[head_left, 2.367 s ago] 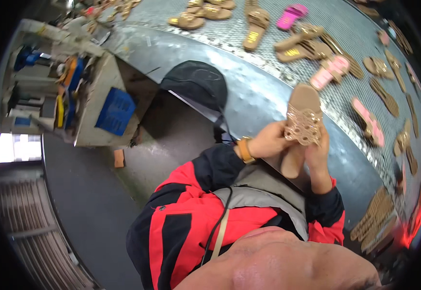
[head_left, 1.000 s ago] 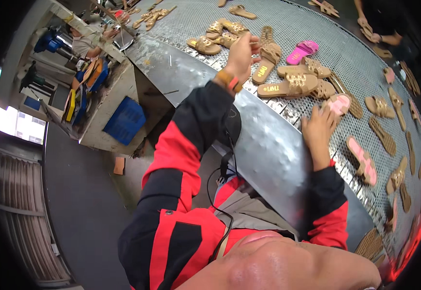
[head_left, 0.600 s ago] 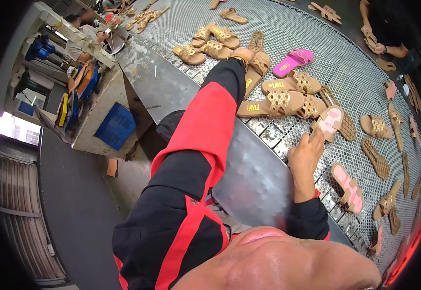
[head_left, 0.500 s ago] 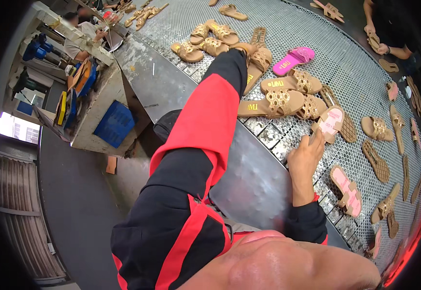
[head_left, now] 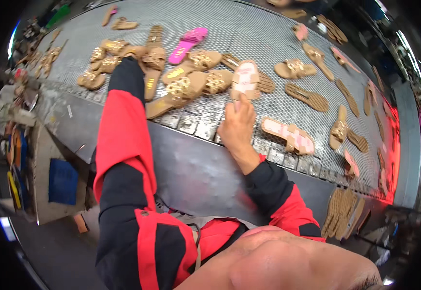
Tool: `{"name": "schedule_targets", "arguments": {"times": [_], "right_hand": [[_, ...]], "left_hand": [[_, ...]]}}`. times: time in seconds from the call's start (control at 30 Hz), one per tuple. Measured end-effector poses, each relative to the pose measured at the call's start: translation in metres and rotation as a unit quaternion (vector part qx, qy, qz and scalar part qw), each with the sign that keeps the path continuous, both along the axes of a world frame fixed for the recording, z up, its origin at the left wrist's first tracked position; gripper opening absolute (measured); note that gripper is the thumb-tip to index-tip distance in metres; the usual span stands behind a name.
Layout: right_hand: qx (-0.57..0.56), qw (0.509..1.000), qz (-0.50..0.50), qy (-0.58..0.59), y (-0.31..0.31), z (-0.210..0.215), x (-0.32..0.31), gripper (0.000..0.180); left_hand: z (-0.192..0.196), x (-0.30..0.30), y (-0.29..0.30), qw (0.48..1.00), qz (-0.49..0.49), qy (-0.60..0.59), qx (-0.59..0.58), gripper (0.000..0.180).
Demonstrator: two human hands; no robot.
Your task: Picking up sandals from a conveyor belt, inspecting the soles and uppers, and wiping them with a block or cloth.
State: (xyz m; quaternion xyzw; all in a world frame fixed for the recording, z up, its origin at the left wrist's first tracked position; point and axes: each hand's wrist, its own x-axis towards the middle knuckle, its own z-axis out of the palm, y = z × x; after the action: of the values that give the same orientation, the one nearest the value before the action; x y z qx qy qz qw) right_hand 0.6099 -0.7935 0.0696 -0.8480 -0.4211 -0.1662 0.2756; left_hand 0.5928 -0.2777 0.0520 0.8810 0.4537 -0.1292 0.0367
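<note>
My left arm reaches far over the mesh table, and my left hand (head_left: 135, 51) is among tan sandals, beside a tan sandal with a woven strap (head_left: 153, 60). Its fingers are mostly hidden by the sleeve and too small to read. Nearer, my right hand (head_left: 239, 123) is closed at the near end of a tan sandal with a pale pink patterned sole (head_left: 246, 77). That sandal overlaps a sole with a brown tread (head_left: 266, 83). Left of it lie tan sandals with gold cut-out straps (head_left: 184, 89), and a bright pink sandal (head_left: 187, 44) sits behind them.
Across the metal mesh table (head_left: 249, 29) lie more sandals, including a pink-soled one (head_left: 288, 134) to the right and a tread-up one (head_left: 307, 96). A grey metal edge (head_left: 191, 159) runs along the front. Stacked soles (head_left: 340, 212) stand at the lower right.
The view has turned rightward, so the table now lies more level across it. Both hands stay by the same sandals, the right one still at the pink-soled sandal.
</note>
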Motion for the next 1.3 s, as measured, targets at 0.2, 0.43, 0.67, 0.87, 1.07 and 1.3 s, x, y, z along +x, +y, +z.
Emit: {"name": "schedule_targets", "arguments": {"times": [0.2, 0.43, 0.67, 0.87, 1.07, 1.3], "right_hand": [[0.013, 1.0, 0.004, -0.011, 0.01, 0.009, -0.004, 0.032], [0.059, 0.993, 0.104, 0.005, 0.005, 0.009, 0.006, 0.027], [0.058, 0.996, 0.064, 0.02, 0.0, 0.002, 0.012, 0.061], [0.135, 0.983, 0.089, 0.081, -0.006, -0.013, 0.018, 0.07], [0.218, 0.968, 0.09, 0.082, -0.021, -0.01, 0.023, 0.066], [0.327, 0.907, 0.109, 0.241, -0.096, 0.041, 0.023, 0.059]], "left_hand": [[0.015, 0.002, 0.004, 1.0, -0.014, 0.018, -0.006, 0.045], [0.01, 0.05, -0.001, 0.994, -0.079, 0.061, -0.037, 0.043], [0.025, 0.029, 0.01, 0.97, 0.06, -0.226, 0.072, 0.04], [0.137, -0.042, -0.021, 0.884, 0.0, -0.427, 0.189, 0.05], [0.23, -0.145, -0.17, 0.67, -0.029, -0.697, -0.253, 0.029], [0.178, -0.229, -0.373, 0.7, 0.039, -0.592, -0.397, 0.032]]}}
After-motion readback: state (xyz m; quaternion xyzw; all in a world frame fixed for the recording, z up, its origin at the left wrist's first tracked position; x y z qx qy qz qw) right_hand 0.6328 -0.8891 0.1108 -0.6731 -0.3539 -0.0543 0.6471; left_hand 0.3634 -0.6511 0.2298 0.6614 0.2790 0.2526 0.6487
